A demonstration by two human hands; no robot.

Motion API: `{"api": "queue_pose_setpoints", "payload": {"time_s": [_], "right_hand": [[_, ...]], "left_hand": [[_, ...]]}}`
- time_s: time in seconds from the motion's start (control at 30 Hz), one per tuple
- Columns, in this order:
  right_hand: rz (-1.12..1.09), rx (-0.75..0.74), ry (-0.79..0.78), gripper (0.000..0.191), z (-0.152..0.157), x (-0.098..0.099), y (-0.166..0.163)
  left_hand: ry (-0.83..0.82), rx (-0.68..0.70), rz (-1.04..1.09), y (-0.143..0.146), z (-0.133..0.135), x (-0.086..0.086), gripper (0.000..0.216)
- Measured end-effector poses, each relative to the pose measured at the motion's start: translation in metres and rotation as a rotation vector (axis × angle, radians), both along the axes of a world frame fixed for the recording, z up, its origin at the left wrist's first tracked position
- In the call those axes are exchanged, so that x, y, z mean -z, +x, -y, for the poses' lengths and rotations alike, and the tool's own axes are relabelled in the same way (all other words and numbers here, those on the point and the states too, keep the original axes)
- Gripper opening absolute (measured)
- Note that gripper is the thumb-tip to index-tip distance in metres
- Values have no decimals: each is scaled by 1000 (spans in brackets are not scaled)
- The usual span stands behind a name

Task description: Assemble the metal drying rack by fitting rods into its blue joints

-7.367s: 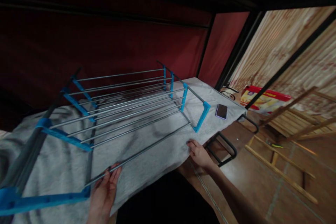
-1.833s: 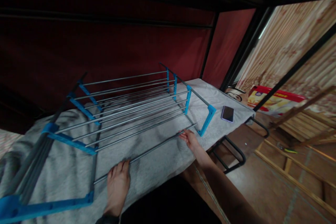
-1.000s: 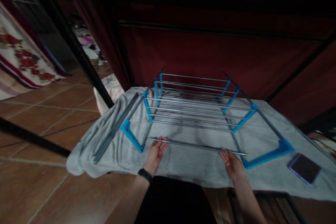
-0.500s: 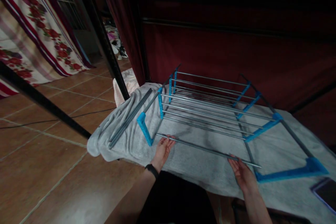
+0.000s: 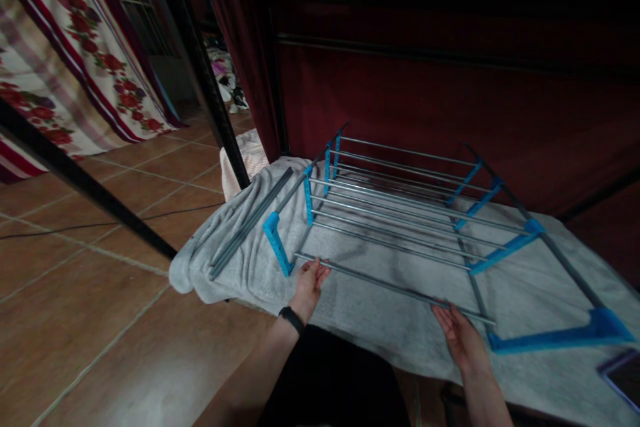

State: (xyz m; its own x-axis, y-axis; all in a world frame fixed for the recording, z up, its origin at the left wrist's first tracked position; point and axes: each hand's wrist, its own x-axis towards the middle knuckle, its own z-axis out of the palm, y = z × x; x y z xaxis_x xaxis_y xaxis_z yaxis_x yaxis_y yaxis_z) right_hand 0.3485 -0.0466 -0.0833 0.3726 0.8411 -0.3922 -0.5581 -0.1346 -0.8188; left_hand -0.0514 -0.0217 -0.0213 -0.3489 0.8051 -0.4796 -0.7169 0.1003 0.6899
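Observation:
A thin grey metal rod [image 5: 380,285] lies across both my hands in front of a partly built rack [image 5: 395,207] with grey tubes and blue plastic brackets. My left hand [image 5: 311,280] pinches the rod near its left end, close to the lower end of the left front bracket [image 5: 277,245]. My right hand [image 5: 457,328] has its thumb and fingers around the rod towards its right end, whose tip is by the right front bracket [image 5: 557,339]. The rod is apart from the rack's other crossbars and slants down to the right.
Several loose grey tubes [image 5: 250,227] lie on the grey blanket [image 5: 350,340] left of the rack. A phone [image 5: 623,377] rests at the right edge. Black bed-frame posts [image 5: 210,73] stand at the left, and a dark red curtain [image 5: 400,93] hangs behind.
The rod has shifted very slightly to the left relative to the rack, with both hands still on it. The view has turned a little to the left.

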Motion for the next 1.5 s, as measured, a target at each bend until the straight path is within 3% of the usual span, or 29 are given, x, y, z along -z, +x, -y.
{"api": "queue_pose_setpoints", "payload": {"time_s": [0.5, 1.5], "right_hand": [[0, -20, 30, 29, 4, -1, -1], [-19, -35, 52, 28, 5, 1, -2]], "left_hand": [[16, -3, -11, 1, 5, 2, 12], [-24, -20, -29, 2, 4, 2, 19]]}}
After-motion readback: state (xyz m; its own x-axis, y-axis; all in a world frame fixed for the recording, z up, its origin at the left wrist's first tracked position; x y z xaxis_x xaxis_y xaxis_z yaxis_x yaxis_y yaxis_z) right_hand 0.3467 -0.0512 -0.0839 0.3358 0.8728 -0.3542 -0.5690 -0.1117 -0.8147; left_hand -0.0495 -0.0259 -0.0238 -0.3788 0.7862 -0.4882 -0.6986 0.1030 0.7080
